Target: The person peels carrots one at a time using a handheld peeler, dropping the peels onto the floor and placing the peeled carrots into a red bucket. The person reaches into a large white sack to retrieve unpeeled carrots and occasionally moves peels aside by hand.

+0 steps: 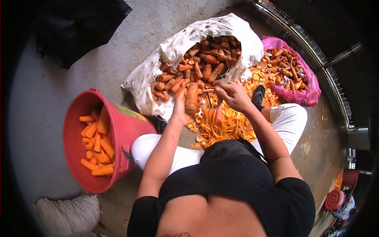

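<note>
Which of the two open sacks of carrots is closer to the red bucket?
The white sack, directly ahead, its left edge close to the red bucket. The pink sack is farther off to the right, past the white one.

Left of left hand (182, 108), bucket (132, 128) with carrots (100, 146) inside; ahead, sack (146, 75) of carrots; below right hand (235, 96), peelings (223, 128); farther right, net bag (313, 85).

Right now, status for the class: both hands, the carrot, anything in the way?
Left hand: gripping large carrot. Right hand: holding thin peeling tool beside it. Peelings heaped below; open white sack just beyond.
</note>
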Demonstrator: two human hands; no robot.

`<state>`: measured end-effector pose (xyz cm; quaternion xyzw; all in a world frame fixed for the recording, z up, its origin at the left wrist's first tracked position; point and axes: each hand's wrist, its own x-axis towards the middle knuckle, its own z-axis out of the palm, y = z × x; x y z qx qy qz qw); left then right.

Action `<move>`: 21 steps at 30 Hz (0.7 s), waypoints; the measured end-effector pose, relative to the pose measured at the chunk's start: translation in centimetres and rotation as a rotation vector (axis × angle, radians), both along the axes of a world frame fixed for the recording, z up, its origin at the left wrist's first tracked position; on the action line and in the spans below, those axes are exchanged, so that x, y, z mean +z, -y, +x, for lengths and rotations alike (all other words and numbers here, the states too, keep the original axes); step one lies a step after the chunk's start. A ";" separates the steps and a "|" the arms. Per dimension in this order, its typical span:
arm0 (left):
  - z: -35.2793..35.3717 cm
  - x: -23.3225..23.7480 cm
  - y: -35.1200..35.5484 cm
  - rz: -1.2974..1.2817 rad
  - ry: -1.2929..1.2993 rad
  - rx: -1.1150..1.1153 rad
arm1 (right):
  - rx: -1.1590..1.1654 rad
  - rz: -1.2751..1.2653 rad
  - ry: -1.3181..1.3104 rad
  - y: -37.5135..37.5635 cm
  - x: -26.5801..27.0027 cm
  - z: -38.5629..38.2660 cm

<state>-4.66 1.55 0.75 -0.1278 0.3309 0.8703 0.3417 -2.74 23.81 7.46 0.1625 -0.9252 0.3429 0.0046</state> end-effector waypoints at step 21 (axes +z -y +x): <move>2.9 -0.9 -0.7 -0.039 0.128 -0.028 | 0.120 0.125 -0.693 5.5 -0.2 -0.7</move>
